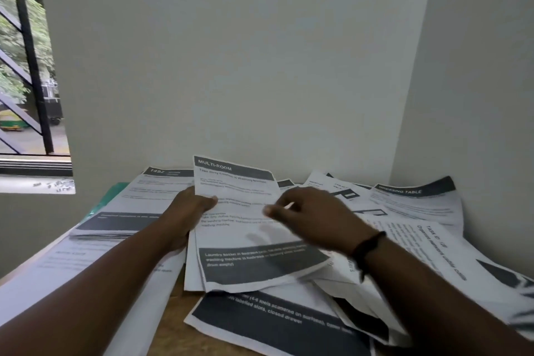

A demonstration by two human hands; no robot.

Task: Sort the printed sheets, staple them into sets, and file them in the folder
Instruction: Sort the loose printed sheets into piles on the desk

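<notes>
A thin set of printed sheets headed "MULTI-ROOM" is lifted off the table in the middle. My left hand grips its left edge, thumb on top. My right hand hovers blurred over the set's right side, fingers curled, and I cannot tell whether it touches the paper. Loose printed sheets lie scattered at the right, one headed "DRESSING TABLE". A neater stack of sheets lies at the left, on top of a green folder whose edge shows. No stapler is in view.
The wooden table sits in a corner with pale walls behind and to the right. More sheets cover the front of the table. A window with black bars is at the far left.
</notes>
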